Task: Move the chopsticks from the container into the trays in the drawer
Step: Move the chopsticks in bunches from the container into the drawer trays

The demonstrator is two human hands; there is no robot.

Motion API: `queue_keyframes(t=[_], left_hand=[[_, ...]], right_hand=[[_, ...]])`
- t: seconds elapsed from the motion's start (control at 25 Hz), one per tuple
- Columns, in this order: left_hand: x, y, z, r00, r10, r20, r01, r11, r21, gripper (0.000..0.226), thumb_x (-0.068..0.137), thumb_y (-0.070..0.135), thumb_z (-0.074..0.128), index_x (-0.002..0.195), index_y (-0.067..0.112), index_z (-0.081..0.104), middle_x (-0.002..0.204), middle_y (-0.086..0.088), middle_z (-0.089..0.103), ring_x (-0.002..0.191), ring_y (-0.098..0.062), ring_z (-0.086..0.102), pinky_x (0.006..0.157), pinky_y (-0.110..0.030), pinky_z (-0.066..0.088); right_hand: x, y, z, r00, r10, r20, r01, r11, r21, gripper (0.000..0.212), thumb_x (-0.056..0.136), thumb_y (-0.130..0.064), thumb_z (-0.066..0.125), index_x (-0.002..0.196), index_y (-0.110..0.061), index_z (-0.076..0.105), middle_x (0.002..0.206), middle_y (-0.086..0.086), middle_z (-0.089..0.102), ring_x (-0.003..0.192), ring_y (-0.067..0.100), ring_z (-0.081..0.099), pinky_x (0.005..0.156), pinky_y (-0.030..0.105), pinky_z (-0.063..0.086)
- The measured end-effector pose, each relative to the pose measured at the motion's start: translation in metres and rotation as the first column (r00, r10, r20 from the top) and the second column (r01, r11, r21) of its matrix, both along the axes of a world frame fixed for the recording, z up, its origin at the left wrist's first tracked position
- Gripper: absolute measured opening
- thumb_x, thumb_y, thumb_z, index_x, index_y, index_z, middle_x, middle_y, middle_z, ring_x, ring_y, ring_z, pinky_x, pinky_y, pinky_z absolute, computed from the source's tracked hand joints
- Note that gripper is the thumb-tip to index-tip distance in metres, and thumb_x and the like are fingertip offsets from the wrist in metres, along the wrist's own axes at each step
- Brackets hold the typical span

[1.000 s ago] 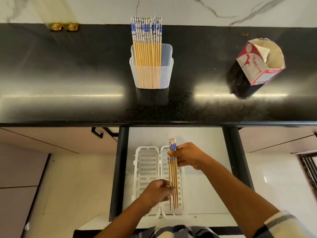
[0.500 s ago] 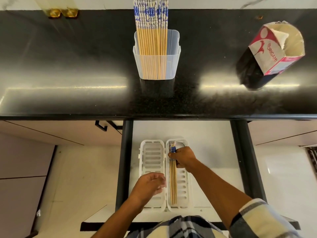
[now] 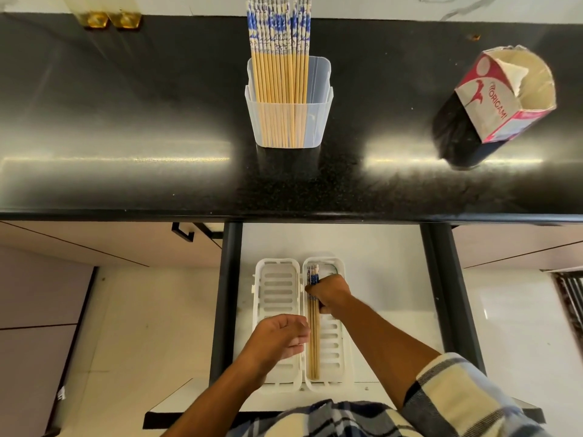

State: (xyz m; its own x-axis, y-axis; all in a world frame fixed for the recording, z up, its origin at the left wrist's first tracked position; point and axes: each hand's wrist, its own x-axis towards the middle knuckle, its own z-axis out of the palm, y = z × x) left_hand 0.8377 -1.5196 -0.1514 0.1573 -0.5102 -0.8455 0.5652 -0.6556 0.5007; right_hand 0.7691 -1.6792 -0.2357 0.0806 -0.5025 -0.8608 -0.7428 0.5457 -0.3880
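A black countertop (image 3: pixel 126 127) spans the upper half of the view, its far edge meeting a pale marbled wall. Below it an open drawer (image 3: pixel 372 247) with dark side rails and a white floor extends toward the person. On the countertop stands a clear plastic container (image 3: pixel 315 121) holding a dense, upright bundle of chopsticks (image 3: pixel 279 74) with wooden shafts and blue-and-white patterned tops, which rise above the rim and are cut off by the upper frame edge. To the right sits an opened paper carton (image 3: pixel 501 99), tilted in this wide-angle view, its contents hard to make out. Two white slotted trays lie side by side in the drawer, touching along their long edges: the left tray (image 3: pixel 277 285) shows no chopsticks in the part that can be seen, and the right tray (image 3: pixel 334 339) holds a small group of chopsticks (image 3: pixel 314 342) lying lengthwise along its left side, patterned ends pointing away from the person. The right hand (image 3: pixel 329 294) curls around these near their patterned ends, hiding part of the tray beneath. The left hand (image 3: pixel 280 337) hovers over the near half of the left tray, fingers loosely bent and holding nothing. Two amber objects (image 3: pixel 108 20) at the top left are partly cropped.
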Motion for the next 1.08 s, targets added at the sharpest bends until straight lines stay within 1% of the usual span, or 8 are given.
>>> queue_keyframes(t=[0.44,0.6,0.68,0.76,0.8,0.92,0.96,1.08], left_hand=[[0.004,0.008,-0.001,1.0,0.015,-0.006,-0.015,1.0,0.009,0.015,0.094,0.018,0.068,0.108,0.013,0.071,0.104,-0.008,0.079,0.098,-0.018,0.076,0.081,-0.025,0.061],[0.003,0.008,0.0,1.0,0.004,0.001,-0.004,1.0,0.019,0.014,0.094,0.018,0.067,0.107,0.013,0.071,0.104,-0.008,0.079,0.099,-0.019,0.076,0.085,-0.027,0.06],[0.003,0.005,0.001,1.0,-0.002,0.001,0.002,1.0,0.016,0.015,0.093,0.017,0.068,0.108,0.012,0.071,0.103,-0.007,0.079,0.099,-0.019,0.076,0.088,-0.029,0.06],[0.002,0.004,0.002,1.0,-0.007,-0.001,0.007,1.0,0.012,0.018,0.093,0.018,0.069,0.109,0.012,0.072,0.103,-0.007,0.079,0.099,-0.019,0.076,0.092,-0.032,0.059],[0.001,0.002,0.003,1.0,-0.008,-0.002,0.008,1.0,0.01,0.018,0.092,0.019,0.07,0.109,0.012,0.072,0.103,-0.007,0.079,0.1,-0.02,0.075,0.094,-0.034,0.059],[-0.001,0.001,0.004,1.0,-0.009,0.002,0.009,1.0,0.015,0.015,0.092,0.019,0.071,0.106,0.014,0.072,0.103,-0.007,0.079,0.1,-0.02,0.075,0.094,-0.034,0.059],[-0.001,0.001,0.004,1.0,-0.008,0.004,0.008,1.0,0.02,0.015,0.092,0.018,0.071,0.106,0.014,0.072,0.103,-0.007,0.079,0.099,-0.02,0.075,0.093,-0.033,0.059],[-0.001,0.002,0.004,1.0,-0.01,0.01,0.009,0.999,0.033,0.014,0.092,0.018,0.071,0.105,0.014,0.072,0.101,-0.006,0.079,0.098,-0.02,0.076,0.09,-0.031,0.06]], right_hand=[[0.007,0.005,-0.004,0.997,0.012,-0.072,-0.012,1.0,-0.002,0.019,0.081,-0.007,0.076,0.096,-0.003,0.066,0.096,0.017,0.071,0.084,0.031,0.072,0.073,0.046,0.063],[0.004,0.008,-0.004,0.994,0.035,-0.099,-0.036,0.999,-0.013,0.016,0.083,-0.008,0.075,0.096,-0.003,0.067,0.093,0.016,0.072,0.079,0.029,0.073,0.067,0.04,0.064],[0.002,0.009,-0.003,0.992,0.048,-0.117,-0.052,0.998,-0.028,0.015,0.083,-0.008,0.073,0.096,-0.001,0.069,0.089,0.016,0.072,0.069,0.027,0.071,0.06,0.036,0.063],[0.0,0.01,-0.003,0.986,0.098,-0.136,-0.107,0.993,-0.059,0.014,0.084,-0.008,0.071,0.094,0.001,0.072,0.081,0.015,0.071,0.057,0.023,0.065,0.05,0.028,0.058],[-0.001,0.01,-0.002,0.981,0.123,-0.147,-0.136,0.988,-0.08,0.014,0.084,-0.007,0.069,0.094,0.002,0.072,0.079,0.014,0.071,0.056,0.023,0.064,0.049,0.027,0.057],[-0.004,0.013,-0.002,0.959,0.213,-0.186,-0.238,0.963,-0.125,0.014,0.086,-0.005,0.063,0.096,0.0,0.071,0.092,0.016,0.074,0.077,0.028,0.073,0.071,0.036,0.064],[-0.004,0.015,-0.001,0.95,0.244,-0.197,-0.273,0.953,-0.134,0.014,0.088,-0.008,0.064,0.098,-0.001,0.07,0.095,0.015,0.073,0.084,0.028,0.073,0.075,0.036,0.063],[-0.005,0.021,0.0,0.94,0.271,-0.206,-0.308,0.936,-0.172,0.021,0.089,-0.017,0.067,0.105,-0.004,0.068,0.098,0.011,0.072,0.082,0.025,0.069,0.064,0.026,0.055]])
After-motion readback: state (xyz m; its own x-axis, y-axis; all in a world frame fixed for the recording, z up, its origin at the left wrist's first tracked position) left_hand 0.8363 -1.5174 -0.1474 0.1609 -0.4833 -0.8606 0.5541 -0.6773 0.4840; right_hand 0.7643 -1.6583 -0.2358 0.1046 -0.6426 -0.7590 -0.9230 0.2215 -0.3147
